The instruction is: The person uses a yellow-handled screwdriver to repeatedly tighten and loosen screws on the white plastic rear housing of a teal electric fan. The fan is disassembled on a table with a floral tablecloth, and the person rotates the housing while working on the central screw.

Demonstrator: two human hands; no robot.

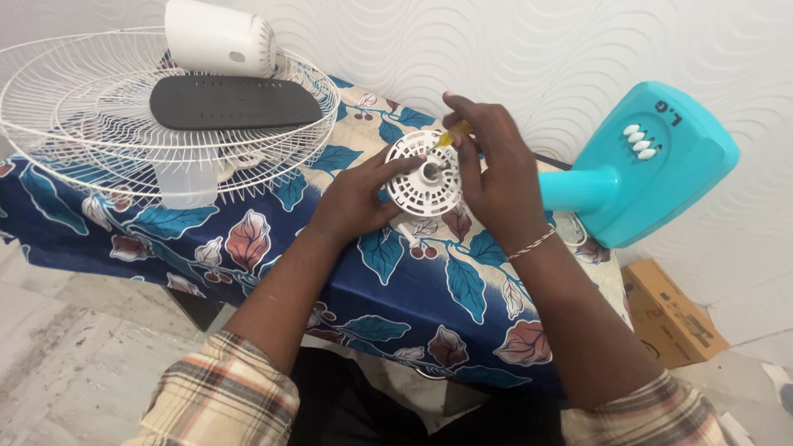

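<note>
Count: one round white slotted fan motor cover (423, 175), one yellow-handled screwdriver (453, 135), one white wire fan guard (149, 116), one white motor housing (219, 37), one dark grey flat panel (234, 102), one turquoise fan base (640, 165) bearing four white buttons (639, 142), one brown cardboard box (667, 314).

The left hand (357, 196) grips the motor cover from its left side, fingers curled closed on the rim, thumb laid across the face. The cover is held above the table's near part, between both hands. The right hand (494, 165) has its fingers pinched shut on the screwdriver, whose tip points toward the cover's central hub.

Containers: the wire guard lies dished upward and holds the dark panel; the motor housing rests at its far rim. The box's contents cannot be seen.

Surface: a table under a navy cloth with leaf print (413, 289). Room: white embossed wall (512, 41) behind, pale marbled floor (74, 330) below. The box stands on the floor at right.
</note>
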